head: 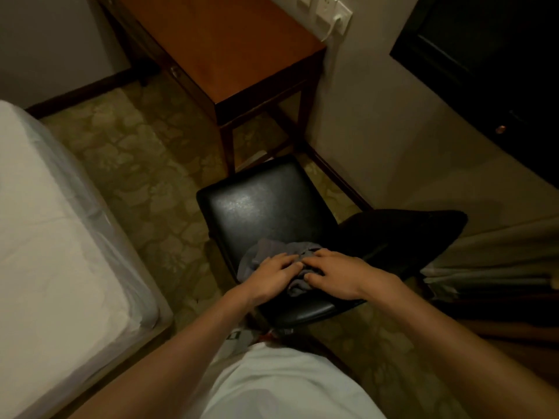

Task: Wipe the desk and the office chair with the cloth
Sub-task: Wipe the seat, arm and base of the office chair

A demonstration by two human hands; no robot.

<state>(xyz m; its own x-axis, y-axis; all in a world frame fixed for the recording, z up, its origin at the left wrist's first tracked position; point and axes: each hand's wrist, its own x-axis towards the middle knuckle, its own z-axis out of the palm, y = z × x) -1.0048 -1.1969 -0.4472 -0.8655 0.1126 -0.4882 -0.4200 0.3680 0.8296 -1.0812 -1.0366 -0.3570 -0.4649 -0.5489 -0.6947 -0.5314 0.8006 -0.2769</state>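
Looking down through the head camera, I take the office chair [266, 207] as my landmark: its black, glossy seat fills the middle of the view, and its dark backrest [402, 234] juts out on the right side.

The cloth [257, 258], grey and crumpled, lies on the near part of the chair seat, bunched into a heap rather than spread flat. Both hands are on it. The left hand [272, 276] lies over the cloth's left side with its fingers only slightly bent, pressing down on the fabric. The right hand [335, 273] sits just beside it, fingertips almost meeting the left's; its fingers curl over a fold while the thumb comes in from the near side, so it grips the bunched cloth between them. The far half of the seat is bare and catches a dull shine.

Beyond the chair stands the desk [230, 46], a reddish-brown wooden top on dark legs, its near corner just past the seat's far edge. Beyond the chair and to its right, wall sockets [332, 13] hold a white plug. Left of the chair, across patterned carpet [136, 164], is a bed [45, 237] in white sheets. Right of the chair hangs a curtain [490, 255]. Nearer than the chair, I see a white shirt [272, 388].
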